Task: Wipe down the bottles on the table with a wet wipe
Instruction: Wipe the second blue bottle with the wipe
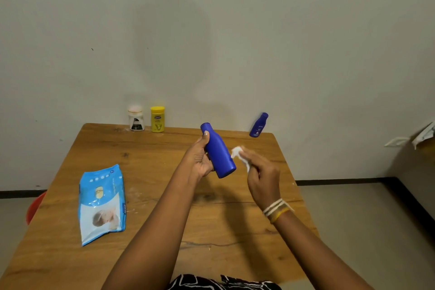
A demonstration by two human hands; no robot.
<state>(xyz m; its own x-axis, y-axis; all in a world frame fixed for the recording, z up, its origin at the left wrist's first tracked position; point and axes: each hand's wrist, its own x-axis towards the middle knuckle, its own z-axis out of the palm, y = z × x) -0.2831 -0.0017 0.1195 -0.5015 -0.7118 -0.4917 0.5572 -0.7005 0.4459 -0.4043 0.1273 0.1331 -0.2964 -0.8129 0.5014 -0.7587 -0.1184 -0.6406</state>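
My left hand (200,160) grips a large blue bottle (217,152), held tilted above the middle of the wooden table (150,186), cap end pointing away and up to the left. My right hand (261,176) holds a crumpled white wet wipe (239,154) just right of the bottle's lower body, close to it or touching. At the table's back edge stand a small blue bottle (258,125) on the right, a yellow bottle (157,119) and a white jar (136,118) on the left.
A blue pack of wet wipes (101,203) lies flat on the left part of the table. A red object (35,207) shows beyond the table's left edge. The wall runs right behind the table. Grey furniture (416,160) stands at the far right.
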